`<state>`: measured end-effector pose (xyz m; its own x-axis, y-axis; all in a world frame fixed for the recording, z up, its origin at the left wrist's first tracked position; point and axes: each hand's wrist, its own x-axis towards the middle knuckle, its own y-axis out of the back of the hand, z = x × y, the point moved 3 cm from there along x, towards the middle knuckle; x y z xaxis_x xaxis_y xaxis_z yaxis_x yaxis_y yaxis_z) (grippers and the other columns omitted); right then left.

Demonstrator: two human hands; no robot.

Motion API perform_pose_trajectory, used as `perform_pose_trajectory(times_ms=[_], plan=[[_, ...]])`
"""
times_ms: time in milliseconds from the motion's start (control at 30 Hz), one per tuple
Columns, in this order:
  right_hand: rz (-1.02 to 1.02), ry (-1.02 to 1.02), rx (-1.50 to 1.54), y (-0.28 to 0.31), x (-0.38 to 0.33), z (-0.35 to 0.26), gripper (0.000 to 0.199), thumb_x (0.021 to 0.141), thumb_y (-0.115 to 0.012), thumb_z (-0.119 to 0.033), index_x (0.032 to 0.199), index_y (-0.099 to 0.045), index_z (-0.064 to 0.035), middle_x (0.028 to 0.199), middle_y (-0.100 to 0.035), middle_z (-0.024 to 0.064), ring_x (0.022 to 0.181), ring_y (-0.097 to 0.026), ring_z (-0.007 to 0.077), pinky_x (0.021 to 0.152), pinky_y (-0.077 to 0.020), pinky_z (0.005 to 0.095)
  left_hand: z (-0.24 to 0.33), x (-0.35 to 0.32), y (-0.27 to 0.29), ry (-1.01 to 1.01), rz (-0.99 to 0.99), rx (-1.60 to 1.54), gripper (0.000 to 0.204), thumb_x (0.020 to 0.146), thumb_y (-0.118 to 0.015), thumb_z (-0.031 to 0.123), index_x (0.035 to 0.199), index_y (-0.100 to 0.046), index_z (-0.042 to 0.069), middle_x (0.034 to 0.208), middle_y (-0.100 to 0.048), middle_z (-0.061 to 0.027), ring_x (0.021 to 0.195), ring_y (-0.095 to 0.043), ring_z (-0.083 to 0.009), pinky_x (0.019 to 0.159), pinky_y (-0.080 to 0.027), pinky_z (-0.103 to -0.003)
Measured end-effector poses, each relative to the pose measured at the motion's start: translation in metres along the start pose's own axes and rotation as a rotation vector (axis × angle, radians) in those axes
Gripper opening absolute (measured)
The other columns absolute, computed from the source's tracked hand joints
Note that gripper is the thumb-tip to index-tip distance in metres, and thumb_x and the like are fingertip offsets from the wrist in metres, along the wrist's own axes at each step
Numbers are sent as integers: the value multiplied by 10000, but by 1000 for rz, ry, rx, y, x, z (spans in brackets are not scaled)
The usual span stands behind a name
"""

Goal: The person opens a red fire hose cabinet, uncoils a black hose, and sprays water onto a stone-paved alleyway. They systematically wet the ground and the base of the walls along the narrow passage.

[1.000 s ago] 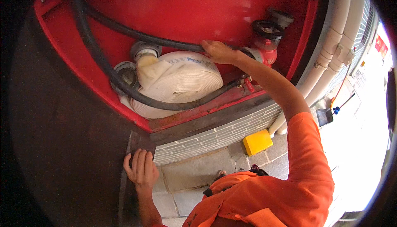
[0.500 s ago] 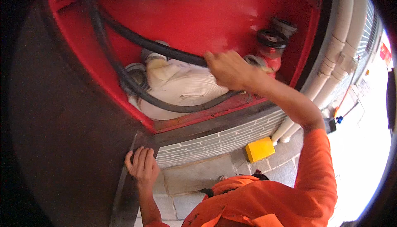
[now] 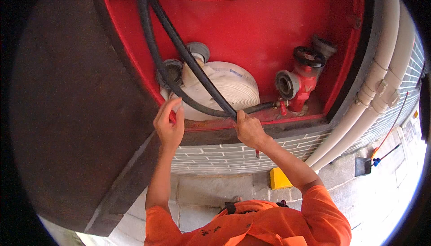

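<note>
The right hand (image 3: 251,130) has its fingers clamped on the black hose (image 3: 215,93), which crosses in front of the white hose roll (image 3: 240,87). The left hand (image 3: 169,132), thumb and fingers apart, is near the roll's lower left.

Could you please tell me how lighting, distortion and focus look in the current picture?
Head view: glare washes out the pavement at far right; the dark panel is dim; fisheye bends the pale pipes; corners go black; the black hose looks reasonably sharp.
</note>
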<state>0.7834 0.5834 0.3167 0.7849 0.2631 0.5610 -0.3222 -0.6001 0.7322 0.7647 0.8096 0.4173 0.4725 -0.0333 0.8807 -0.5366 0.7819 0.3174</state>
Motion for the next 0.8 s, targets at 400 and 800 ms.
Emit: perform_pose_trajectory(times_ms=[400, 800], plan=[[-65, -90, 71, -24, -7, -7, 242, 768, -545, -61, 919, -371, 14, 800, -568, 266, 698, -572, 459, 592, -466, 519, -18, 120, 2, -133, 377, 280, 474, 822, -609, 150, 1227, -421, -8, 1209, -443, -200, 1085, -452, -368, 924, -370, -432], [-49, -107, 91, -26, 1, 7, 263, 775, -588, -91, 902, -382, 12, 801, -567, 262, 719, -563, 454, 623, -448, 528, 45, 266, -54, -359, 521, 334, 618, 753, -669, 184, 1210, -357, -92, 1162, -418, -270, 1079, -414, -407, 946, -333, -447]])
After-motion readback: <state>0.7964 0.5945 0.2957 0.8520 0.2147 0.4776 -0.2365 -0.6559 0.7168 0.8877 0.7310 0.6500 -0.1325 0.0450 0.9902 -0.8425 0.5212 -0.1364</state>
